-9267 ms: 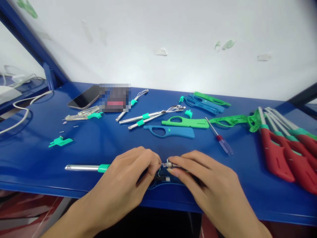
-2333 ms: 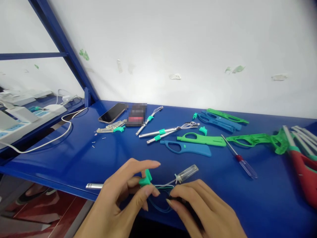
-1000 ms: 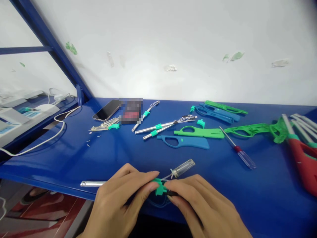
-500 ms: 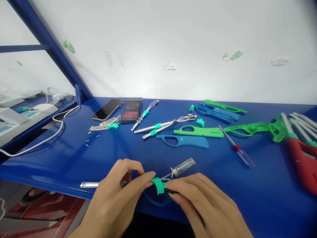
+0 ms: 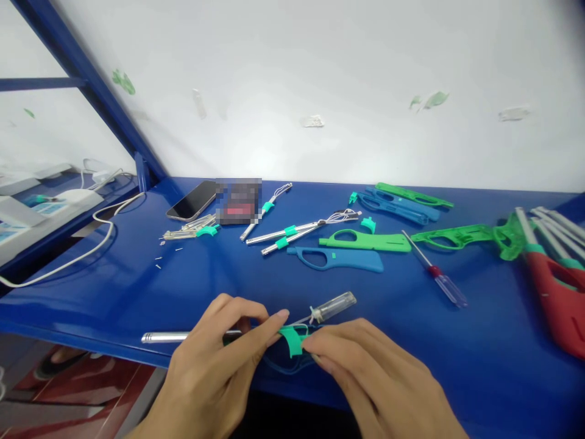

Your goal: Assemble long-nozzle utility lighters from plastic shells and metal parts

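Note:
Near the front edge of the blue table, a green lighter trigger sits between my two hands. My left hand is closed, its thumb and forefinger pressing the trigger's left end. A silver lighter tube sticks out to the left from beneath that hand. Fingertips of my right hand pinch the trigger's right end, where thin white wires run. Below the trigger, a blue lighter handle shell shows in part; my fingers cover the rest. Just behind lies a clear fuel tank with a thin tube leading towards the trigger.
Farther back lie silver lighter tubes with wires, a green handle shell, a blue handle shell and clear tanks. A phone is at back left. Rightward are a screwdriver and red lighters.
The silver tube shows slightly farther to the left. My right fingertips have shifted a little on the trigger's right end, and the black piece there is now hidden.

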Motion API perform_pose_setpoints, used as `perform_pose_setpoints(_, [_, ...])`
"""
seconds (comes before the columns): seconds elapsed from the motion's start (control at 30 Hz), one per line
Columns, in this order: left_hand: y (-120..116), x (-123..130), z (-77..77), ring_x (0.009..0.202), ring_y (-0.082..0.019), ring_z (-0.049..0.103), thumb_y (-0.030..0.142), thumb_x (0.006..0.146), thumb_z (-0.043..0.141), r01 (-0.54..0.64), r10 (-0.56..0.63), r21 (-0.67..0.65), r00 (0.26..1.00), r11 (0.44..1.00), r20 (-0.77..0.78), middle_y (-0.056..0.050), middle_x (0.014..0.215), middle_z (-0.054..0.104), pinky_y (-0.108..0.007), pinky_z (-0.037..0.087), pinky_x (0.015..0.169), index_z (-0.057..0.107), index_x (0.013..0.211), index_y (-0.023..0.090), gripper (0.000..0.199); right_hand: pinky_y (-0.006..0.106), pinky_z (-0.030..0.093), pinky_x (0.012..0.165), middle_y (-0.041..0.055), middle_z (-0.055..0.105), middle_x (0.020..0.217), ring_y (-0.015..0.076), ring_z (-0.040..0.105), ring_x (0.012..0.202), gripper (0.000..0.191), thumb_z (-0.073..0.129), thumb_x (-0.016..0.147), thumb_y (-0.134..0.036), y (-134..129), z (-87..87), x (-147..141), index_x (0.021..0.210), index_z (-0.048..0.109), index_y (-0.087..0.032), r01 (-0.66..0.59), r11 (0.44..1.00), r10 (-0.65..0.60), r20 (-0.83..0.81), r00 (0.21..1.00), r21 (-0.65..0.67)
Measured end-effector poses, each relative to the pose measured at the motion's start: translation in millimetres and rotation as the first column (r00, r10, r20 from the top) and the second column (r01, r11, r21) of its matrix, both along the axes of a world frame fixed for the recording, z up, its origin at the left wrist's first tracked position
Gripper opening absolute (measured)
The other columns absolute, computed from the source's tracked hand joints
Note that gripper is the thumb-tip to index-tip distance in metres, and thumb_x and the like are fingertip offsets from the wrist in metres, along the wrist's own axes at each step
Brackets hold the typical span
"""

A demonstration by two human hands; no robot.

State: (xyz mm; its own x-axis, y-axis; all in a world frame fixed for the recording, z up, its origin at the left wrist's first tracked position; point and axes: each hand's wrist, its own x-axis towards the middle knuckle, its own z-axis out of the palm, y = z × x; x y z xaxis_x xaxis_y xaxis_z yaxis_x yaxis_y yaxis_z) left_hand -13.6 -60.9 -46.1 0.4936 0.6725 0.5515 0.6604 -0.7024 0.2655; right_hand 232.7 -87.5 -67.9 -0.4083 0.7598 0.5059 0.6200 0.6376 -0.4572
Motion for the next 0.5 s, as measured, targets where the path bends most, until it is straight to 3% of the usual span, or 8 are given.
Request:
perform_pose_setpoints(0.17, [0.6,0.9,-3.0,0.085,-0.012,0.066,0.002,0.104,0.055,-0.011,0.01,0.011,0.999,1.0,0.043,-0.001,0.102,0.073,-0.025,0.057,0.08,0.075,0.125,0.025,0.037,0.016,0.063,0.076,-0.0022,0.078,0.106,0.011,0.079,0.086,0.022,0.052,0.109,-0.016,-0.7,3.4,-0.4,0.121,0.063,-0.031,0.032,0.999,-0.035,-0.093,0.995,-0.032])
perform_pose_setpoints(0.33, [4.8,3.1,-2.5,0.083,-0.012,0.068,0.002,0.104,0.055,0.008,-0.009,0.014,0.999,1.0,0.053,0.001,0.098,0.076,-0.025,0.058,0.081,0.078,0.112,0.024,0.033,0.014,0.06,0.067,-0.0035,0.076,0.097,0.0096,0.078,0.075,0.016,0.051,0.111,-0.022,-1.8,6.5,-1.4,0.113,0.065,-0.03,0.042,0.999,-0.045,-0.112,0.993,-0.024])
perform_pose_setpoints(0.5, [3.7,0.1,-3.0,0.086,-0.015,0.066,0.002,0.104,0.057,0.06,-0.06,0.008,0.997,0.998,0.048,-0.003,0.1,0.076,-0.026,0.059,0.077,0.077,0.12,0.021,0.032,0.013,0.06,0.066,-0.0041,0.077,0.095,0.0092,0.079,0.075,0.015,0.052,0.111,-0.024,-1.8,9.8,-1.0,0.11,0.066,-0.03,0.054,0.998,-0.053,-0.128,0.99,0.008])
